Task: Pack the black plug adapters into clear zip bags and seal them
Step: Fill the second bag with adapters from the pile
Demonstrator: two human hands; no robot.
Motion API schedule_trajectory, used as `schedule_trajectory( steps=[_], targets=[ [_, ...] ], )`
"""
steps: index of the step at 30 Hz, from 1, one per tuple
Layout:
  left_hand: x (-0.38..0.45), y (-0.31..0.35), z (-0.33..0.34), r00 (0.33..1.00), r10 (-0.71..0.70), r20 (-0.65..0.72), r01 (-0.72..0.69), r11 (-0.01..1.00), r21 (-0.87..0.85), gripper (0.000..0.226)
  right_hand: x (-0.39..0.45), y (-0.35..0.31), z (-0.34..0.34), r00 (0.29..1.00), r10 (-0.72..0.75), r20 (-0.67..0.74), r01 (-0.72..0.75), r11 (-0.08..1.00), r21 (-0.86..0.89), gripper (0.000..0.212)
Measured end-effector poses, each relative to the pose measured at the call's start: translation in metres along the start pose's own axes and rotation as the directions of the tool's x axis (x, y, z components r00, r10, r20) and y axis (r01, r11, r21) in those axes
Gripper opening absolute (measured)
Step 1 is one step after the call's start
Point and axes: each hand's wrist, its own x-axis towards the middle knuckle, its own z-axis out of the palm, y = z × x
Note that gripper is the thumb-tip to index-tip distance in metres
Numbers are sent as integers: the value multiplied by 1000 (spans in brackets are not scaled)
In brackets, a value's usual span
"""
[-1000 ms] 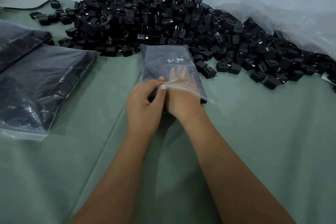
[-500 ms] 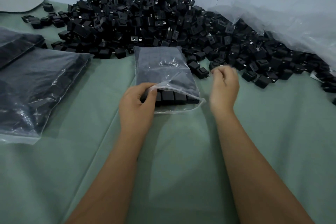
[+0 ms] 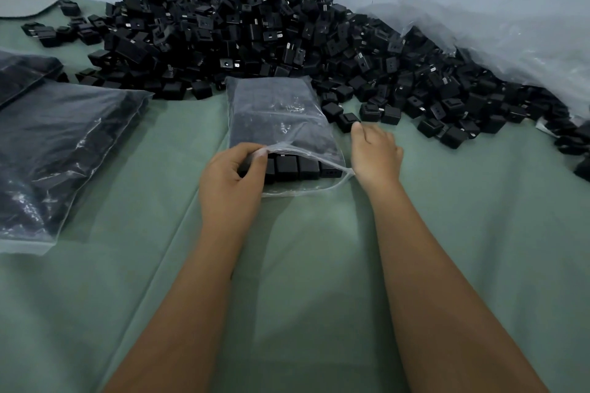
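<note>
A clear zip bag (image 3: 277, 112) lies flat on the green cloth, its open mouth toward me. A row of black plug adapters (image 3: 297, 166) shows inside the mouth. My left hand (image 3: 230, 179) pinches the bag's upper lip at its left corner and lifts it. My right hand (image 3: 375, 153) hovers just right of the bag with relaxed fingers and holds nothing. Its thumb tip is by a loose adapter (image 3: 348, 120). Behind the bag rises a big pile of black adapters (image 3: 255, 35).
Two filled bags lie at the left, one large (image 3: 57, 150) and one behind it (image 3: 22, 70). Crumpled clear plastic sheeting (image 3: 510, 41) covers the pile's right side against the wall. A grey flat disc (image 3: 28, 1) sits far left. Green cloth (image 3: 319, 265) spreads in front.
My right hand came out of the bag, went right to the pile's edge, then drew back a little beside the bag. My left hand kept its pinch on the bag's lip.
</note>
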Motion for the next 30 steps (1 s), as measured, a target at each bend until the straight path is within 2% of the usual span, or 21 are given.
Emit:
schedule_trajectory(
  steps=[2,5,7,9,13,16,19,23,27,30],
  targets=[
    [0,1,0,1000,-14,4,14,1000,-2,16,-6,-2,-3,997,32,-72,-16,976,217,37],
    [0,2,-1,1000,-24,10,24,1000,-16,15,-25,-5,-14,967,166,-193,-19,804,595,35],
    [-1,2,-1,999,-32,19,33,999,-25,15,-42,-7,-22,939,215,-266,37,710,703,36],
    [-1,3,-1,999,-35,24,36,999,-37,16,-60,-12,-25,931,206,-301,92,666,740,38],
    [-2,3,-2,999,-38,22,39,998,-56,16,-97,-32,-16,955,47,-292,185,675,714,40],
    [-3,4,-2,999,-30,24,31,996,-80,17,-113,-41,-7,980,-107,-165,188,750,634,40],
    [-3,5,-2,1000,-18,21,20,993,-115,18,-115,-47,-3,959,-282,-30,265,851,453,36],
    [-5,5,-1,1000,22,-1,-22,992,-126,19,-119,-46,-2,943,-330,49,299,901,315,39],
    [-4,5,-2,999,41,-7,-42,988,-146,23,-126,-47,-2,904,-426,44,413,895,168,39],
    [-4,5,-2,998,54,-7,-55,991,-121,26,-126,-49,-1,897,-439,45,433,895,103,34]
  ],
)
